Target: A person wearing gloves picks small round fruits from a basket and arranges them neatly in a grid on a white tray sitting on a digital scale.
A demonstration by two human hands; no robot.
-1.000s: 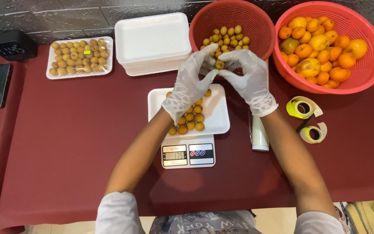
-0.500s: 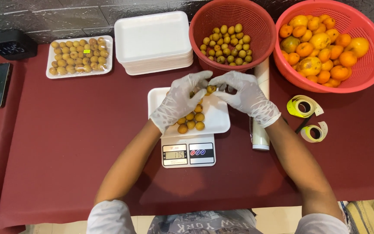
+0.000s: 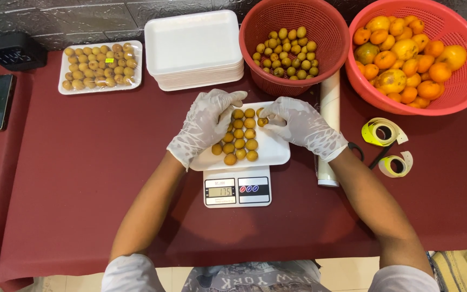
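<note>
Foam tray [image 3: 274, 152] long axis left-right

A fruit-packing stall or small shop counter, maroon tablecloth [image 3: 71, 178], digital scale [image 3: 237, 190] just below the gloved hands, foam trays [image 3: 193, 48] stacked beyond them, red baskets [image 3: 255, 32] of fruit, label rolls [image 3: 380, 131] to the right.

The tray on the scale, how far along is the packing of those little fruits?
Done: one wrapped tray of small fruits sits at the table's far left. In hand: the tray on the scale holds about a dozen fruits in rows; the left hand steadies them and the right hand sets one at the top. Left: more fruit in the red basket, and a stack of empty trays.
</note>
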